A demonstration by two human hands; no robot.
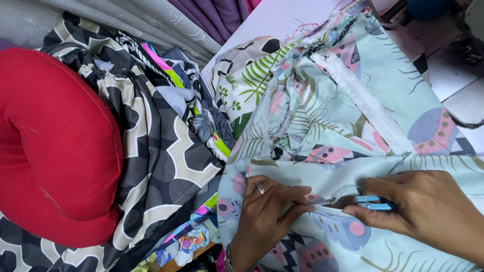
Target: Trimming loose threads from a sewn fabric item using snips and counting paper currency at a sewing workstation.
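Two hands work close together on a pale blue printed garment (353, 116) that lies spread over the white bench (282, 20), in the lower right part of the view. The right hand (428, 211) is closed around small blue thread snips (373, 203), whose tips point to the left, toward a raw seam edge of the garment. The left hand (267, 211), with a ring on one finger, lies on the cloth with its fingers together, pinching the fabric just beside the tips of the snips. Higher on the garment, a white zipper tape (363, 100) runs at a slant. To the left of the garment lies a heap of other fabrics: a leaf-print piece (247, 75), a grey and black patterned cloth (161, 151) and some bright strips. Beside this heap, at the far left, sits a red cushion (55, 146).
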